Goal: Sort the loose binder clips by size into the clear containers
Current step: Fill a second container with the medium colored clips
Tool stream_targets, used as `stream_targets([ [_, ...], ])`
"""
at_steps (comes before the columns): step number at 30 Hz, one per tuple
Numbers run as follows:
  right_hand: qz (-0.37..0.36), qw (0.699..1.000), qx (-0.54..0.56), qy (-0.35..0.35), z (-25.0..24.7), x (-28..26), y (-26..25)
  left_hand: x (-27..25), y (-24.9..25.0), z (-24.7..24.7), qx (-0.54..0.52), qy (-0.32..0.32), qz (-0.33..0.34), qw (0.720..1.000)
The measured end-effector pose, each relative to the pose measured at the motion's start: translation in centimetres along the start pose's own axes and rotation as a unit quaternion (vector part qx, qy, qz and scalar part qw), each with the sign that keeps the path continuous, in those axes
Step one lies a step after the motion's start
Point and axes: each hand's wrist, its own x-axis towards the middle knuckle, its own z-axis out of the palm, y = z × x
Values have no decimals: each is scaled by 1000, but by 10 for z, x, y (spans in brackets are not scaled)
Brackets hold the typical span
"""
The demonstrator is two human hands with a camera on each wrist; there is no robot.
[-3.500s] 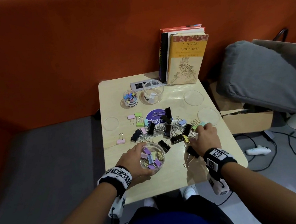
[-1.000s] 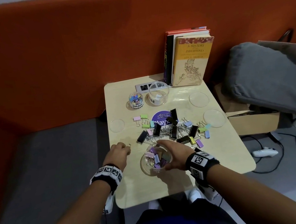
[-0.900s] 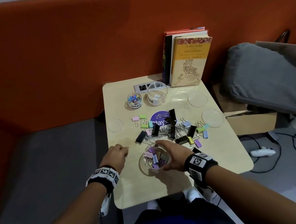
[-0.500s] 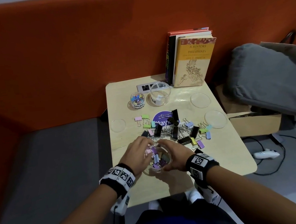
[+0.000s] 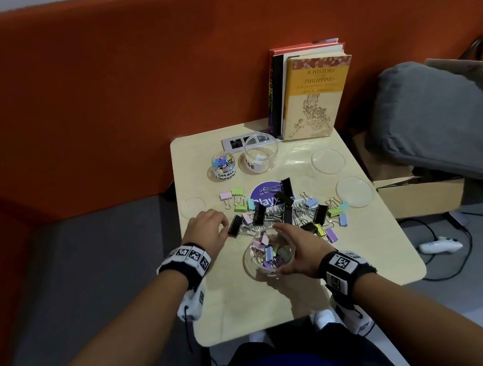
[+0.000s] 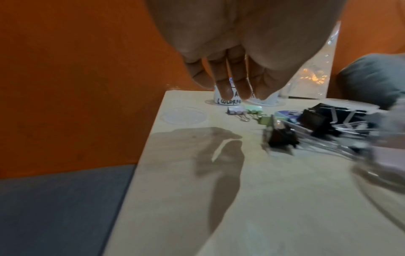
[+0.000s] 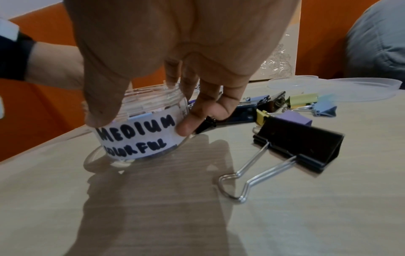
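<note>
Left hand (image 5: 208, 231) off jar (image 5: 271, 254)

I read "MEDIUM COLORFUL" on the jar (image 7: 140, 131) label, "SMALL" on the far little jar (image 5: 224, 166), "A HISTORY OF THE PHILIPPINES" on the yellow book (image 5: 316, 97), and "play" (partly covered) on the purple sticker (image 5: 264, 197).

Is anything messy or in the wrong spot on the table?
Mostly just the unsorted pile of black and pastel clips mid-table. One large black clip lies alone, near the medium jar the right hand grips. Three lids lie off their jars. Nothing looks broken.
</note>
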Motion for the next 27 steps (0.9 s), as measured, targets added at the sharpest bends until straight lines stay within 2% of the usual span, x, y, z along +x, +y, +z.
stream_targets([
  [4,11,1000,15,-3,-2,-4,-2,36,-6,-6,52,-27,-25,998],
  [8,20,999,30,-5,-3,-1,-1,65,-13,-4,52,-44,-45,997],
  [11,23,999,33,-1,-7,2,-2,77,-20,3,68,-107,-36,991],
  [14,22,999,26,-5,-10,4,-3,80,-23,9,139,-165,5,976],
  [19,12,1000,18,-16,-13,6,-1,66,-19,19,173,-87,0,981],
  [24,-12,1000,2,-27,-15,5,-1,46,-7,30,129,-59,-7,990],
  [27,-22,999,-6,-36,-19,6,-2,37,-6,35,110,-67,-17,992],
])
